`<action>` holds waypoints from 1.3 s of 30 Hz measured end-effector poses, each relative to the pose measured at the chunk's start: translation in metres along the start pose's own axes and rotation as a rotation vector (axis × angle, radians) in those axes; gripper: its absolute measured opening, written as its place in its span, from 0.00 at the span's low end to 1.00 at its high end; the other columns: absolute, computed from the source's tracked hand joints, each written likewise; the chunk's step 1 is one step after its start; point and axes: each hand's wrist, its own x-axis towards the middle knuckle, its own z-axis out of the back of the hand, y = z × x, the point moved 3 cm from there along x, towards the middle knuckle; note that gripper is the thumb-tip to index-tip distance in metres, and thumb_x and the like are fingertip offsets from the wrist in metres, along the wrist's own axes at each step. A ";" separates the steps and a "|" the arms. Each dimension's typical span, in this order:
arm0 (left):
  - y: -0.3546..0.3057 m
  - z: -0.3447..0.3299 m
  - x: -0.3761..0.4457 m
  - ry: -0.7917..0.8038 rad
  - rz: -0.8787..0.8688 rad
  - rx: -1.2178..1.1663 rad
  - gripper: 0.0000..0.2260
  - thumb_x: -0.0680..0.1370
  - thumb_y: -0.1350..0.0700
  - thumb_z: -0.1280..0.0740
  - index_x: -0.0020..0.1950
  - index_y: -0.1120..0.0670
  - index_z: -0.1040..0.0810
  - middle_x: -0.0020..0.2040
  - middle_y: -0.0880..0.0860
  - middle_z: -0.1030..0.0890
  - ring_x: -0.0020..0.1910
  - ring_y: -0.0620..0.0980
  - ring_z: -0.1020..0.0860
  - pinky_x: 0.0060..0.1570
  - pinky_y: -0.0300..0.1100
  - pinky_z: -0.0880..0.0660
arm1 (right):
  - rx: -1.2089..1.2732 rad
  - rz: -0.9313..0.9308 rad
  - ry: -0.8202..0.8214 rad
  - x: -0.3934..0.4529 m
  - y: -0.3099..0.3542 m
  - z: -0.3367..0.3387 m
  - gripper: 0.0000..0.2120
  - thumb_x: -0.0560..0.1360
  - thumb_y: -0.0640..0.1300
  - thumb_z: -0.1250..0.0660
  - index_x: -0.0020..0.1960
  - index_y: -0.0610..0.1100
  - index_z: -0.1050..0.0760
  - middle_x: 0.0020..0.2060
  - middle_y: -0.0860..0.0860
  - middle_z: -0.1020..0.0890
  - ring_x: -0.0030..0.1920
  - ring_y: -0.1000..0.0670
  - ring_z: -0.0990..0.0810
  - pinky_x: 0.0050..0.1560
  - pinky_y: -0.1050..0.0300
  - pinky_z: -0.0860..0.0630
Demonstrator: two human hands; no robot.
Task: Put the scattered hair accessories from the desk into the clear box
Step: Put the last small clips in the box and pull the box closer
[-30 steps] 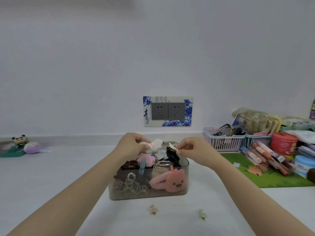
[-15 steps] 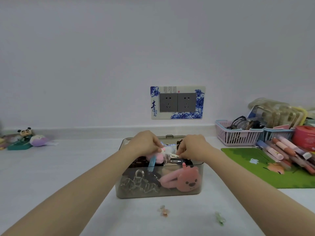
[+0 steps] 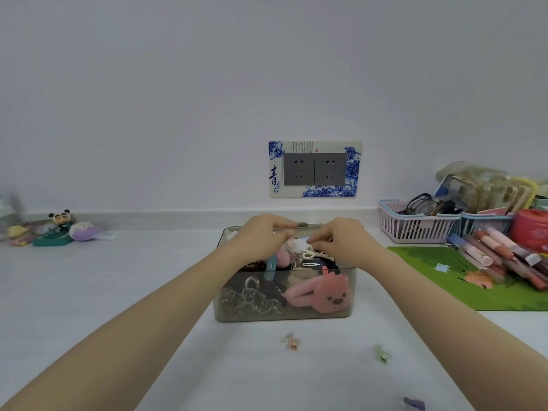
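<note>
Clear box (image 3: 284,317) sits mid-desk, heaped with clips. Both hands hover over its top: left hand (image 3: 261,235) and right hand (image 3: 341,238) pinch narrowly at a small white accessory (image 3: 298,244), seemingly tucking it in. 3 small clips (image 3: 290,341) wait on the desk (image 3: 89,292) in front.

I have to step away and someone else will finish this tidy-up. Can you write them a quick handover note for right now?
Left hand and right hand: both over the open top of the clear box, fingers pinched around a small white accessory on top of the pile. Whether it is released cannot be told.
Done: the box already holds many pieces, including a pink plush clip against the front wall.
Left: three small clips on the desk in front of the box: an orange one, a green one, and a purple one at the near edge.
</note>
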 end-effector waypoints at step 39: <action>-0.042 -0.085 -0.159 0.060 0.026 -0.162 0.03 0.70 0.53 0.27 0.42 0.47 0.19 0.46 0.46 0.21 0.39 0.39 0.24 0.38 0.32 0.29 | 0.136 -0.131 0.117 -0.209 -0.027 -0.020 0.11 0.72 0.50 0.32 0.54 0.50 0.21 0.46 0.53 0.26 0.37 0.60 0.28 0.39 0.68 0.33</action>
